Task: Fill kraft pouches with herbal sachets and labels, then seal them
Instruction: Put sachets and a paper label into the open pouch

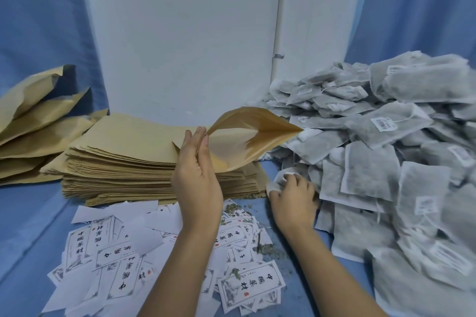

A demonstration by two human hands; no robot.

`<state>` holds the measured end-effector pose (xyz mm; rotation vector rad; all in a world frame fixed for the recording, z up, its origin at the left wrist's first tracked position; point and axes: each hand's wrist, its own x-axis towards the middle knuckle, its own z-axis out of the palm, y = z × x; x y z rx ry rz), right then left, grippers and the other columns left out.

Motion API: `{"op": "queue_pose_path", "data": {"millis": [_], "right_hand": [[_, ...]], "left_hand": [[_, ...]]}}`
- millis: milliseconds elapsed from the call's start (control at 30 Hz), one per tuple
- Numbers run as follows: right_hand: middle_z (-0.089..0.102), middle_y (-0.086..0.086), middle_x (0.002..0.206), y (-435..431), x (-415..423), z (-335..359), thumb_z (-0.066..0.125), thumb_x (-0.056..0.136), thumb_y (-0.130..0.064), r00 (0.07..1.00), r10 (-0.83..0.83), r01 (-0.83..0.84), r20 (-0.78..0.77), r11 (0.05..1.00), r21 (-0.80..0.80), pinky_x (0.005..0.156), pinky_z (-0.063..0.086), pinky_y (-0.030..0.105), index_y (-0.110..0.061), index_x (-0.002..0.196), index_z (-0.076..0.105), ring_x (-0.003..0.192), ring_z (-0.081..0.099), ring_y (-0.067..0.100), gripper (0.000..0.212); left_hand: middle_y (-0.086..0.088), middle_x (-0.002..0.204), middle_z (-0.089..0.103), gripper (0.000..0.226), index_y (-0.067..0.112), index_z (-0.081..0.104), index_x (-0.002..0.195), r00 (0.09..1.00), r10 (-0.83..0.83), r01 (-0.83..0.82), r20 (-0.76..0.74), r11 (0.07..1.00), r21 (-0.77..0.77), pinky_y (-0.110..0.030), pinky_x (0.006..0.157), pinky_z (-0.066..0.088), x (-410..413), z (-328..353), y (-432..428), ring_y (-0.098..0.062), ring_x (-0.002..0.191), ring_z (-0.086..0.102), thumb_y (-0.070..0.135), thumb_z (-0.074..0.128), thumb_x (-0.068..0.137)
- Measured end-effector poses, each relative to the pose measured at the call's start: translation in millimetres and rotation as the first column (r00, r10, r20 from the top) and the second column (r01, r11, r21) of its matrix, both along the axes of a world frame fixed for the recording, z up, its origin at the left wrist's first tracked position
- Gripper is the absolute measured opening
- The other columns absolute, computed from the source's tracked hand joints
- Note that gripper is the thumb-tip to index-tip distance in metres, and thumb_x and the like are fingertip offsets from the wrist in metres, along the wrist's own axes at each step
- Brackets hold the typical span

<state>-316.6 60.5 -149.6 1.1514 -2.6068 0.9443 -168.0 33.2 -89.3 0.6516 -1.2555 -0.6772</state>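
Pouch point(247, 136) raised off the stack point(123, 159); sachet point(280, 179) gripped at the edge of the heap point(386, 152)

The left hand point(197, 177) held the pouch above the centre stack, grip pinched on its near corner; the right hand point(293, 199), grip curled round the sachet, sat at the heap's left edge; labels point(154, 252) lay scattered nearer.

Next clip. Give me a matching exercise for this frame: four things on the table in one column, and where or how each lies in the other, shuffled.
1 lifted pouch
2 pouch stack
3 labels
4 sachet pile

A scattered nearest the camera
B heaped on the right
C pinched by the left hand
D flat, behind the labels

Pairs: 1-C, 2-D, 3-A, 4-B
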Motion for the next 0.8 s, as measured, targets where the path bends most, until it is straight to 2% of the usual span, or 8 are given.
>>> {"op": "queue_pose_path", "data": {"millis": [167,267,333,567,667,700,733,800], "right_hand": [[0.051,0.011,0.107,-6.0,-3.7,22.8,0.055,0.083,-0.006,0.832,0.343,0.027,0.436,0.760,-0.649,0.083,0.050,0.048,-0.034,0.148,0.020,0.092,0.054,0.026,0.079],[0.055,0.009,0.102,-8.8,-15.4,31.3,0.051,0.088,-0.001,0.530,0.534,0.241,0.659,0.650,-0.721,0.078,0.052,0.036,-0.037,0.147,0.015,0.088,0.056,0.021,0.078],[0.055,0.007,0.093,-5.9,-20.3,30.5,0.049,0.089,0.001,0.483,0.541,0.268,0.688,0.657,-0.705,0.070,0.048,0.028,-0.036,0.148,0.017,0.080,0.053,0.020,0.077],[0.046,-0.012,0.140,-4.2,-27.8,25.7,0.048,0.094,-0.008,0.666,0.433,0.178,0.607,0.698,-0.694,0.086,0.044,0.019,-0.021,0.148,0.034,0.101,0.058,0.002,0.057],[0.062,0.001,0.124,-2.0,-19.9,21.2,0.049,0.094,-0.011,0.770,0.369,0.166,0.520,0.672,-0.722,0.079,0.044,0.006,-0.015,0.140,0.048,0.092,0.059,0.004,0.046],[0.063,0.008,0.117,-2.6,-15.0,20.9,0.050,0.094,-0.013,0.804,0.343,0.154,0.485,0.669,-0.728,0.061,0.048,0.012,-0.015,0.137,0.052,0.095,0.028,0.000,0.043],[0.065,0.009,0.112,-3.0,-9.1,20.7,0.050,0.094,-0.017,0.835,0.321,0.130,0.448,0.674,-0.727,0.057,0.046,0.011,-0.016,0.133,0.057,0.056,0.039,-0.007,0.040],[0.073,-0.008,0.095,-4.3,3.5,21.3,0.048,0.095,-0.021,0.873,0.316,0.069,0.371,0.673,-0.736,0.061,0.045,0.008,-0.016,0.121,0.066,0.065,0.057,-0.006,0.032]], "left_hand": [[0.027,0.115,0.051,0.026,0.022,0.058,0.121,1.000,-0.005,0.005,-0.027,1.000,0.016,0.003,0.094,0.030,0.2,-0.5,-2.7,0.002,0.125,0.041,0.020,0.044,0.100],[0.022,0.116,0.053,0.029,0.015,0.061,0.122,1.000,0.004,-0.003,-0.019,1.000,0.024,0.000,0.095,0.032,1.0,-0.6,-2.7,0.000,0.124,0.044,0.021,0.044,0.100],[0.016,0.118,0.058,0.029,0.015,0.062,0.122,1.000,0.016,-0.016,-0.009,1.000,0.024,-0.006,0.098,0.036,1.7,-1.1,-2.5,-0.005,0.124,0.048,0.022,0.045,0.100],[0.003,0.118,0.065,0.030,0.015,0.064,0.120,0.999,0.034,-0.034,0.002,0.998,0.044,-0.024,0.098,0.041,2.5,-0.6,-1.2,-0.007,0.115,0.055,0.025,0.045,0.099],[0.008,0.112,0.063,0.030,0.013,0.064,0.119,0.998,0.060,-0.059,-0.012,0.997,0.043,-0.014,0.095,0.041,4.2,1.2,-2.5,-0.002,0.110,0.053,0.025,0.045,0.099],[0.008,0.111,0.063,0.029,0.013,0.064,0.119,0.998,0.066,-0.065,-0.020,0.997,0.042,-0.012,0.094,0.041,4.6,2.2,-2.8,-0.002,0.110,0.053,0.024,0.045,0.100],[0.008,0.111,0.064,0.029,0.013,0.064,0.119,0.997,0.071,-0.070,-0.029,0.997,0.041,-0.014,0.096,0.041,5.6,2.9,-3.1,-0.002,0.109,0.054,0.024,0.045,0.100],[0.005,0.111,0.065,0.029,0.013,0.064,0.118,0.995,0.094,-0.092,-0.042,0.995,0.041,-0.020,0.098,0.042,7.6,4.5,-3.8,-0.004,0.109,0.056,0.024,0.045,0.100]]}}
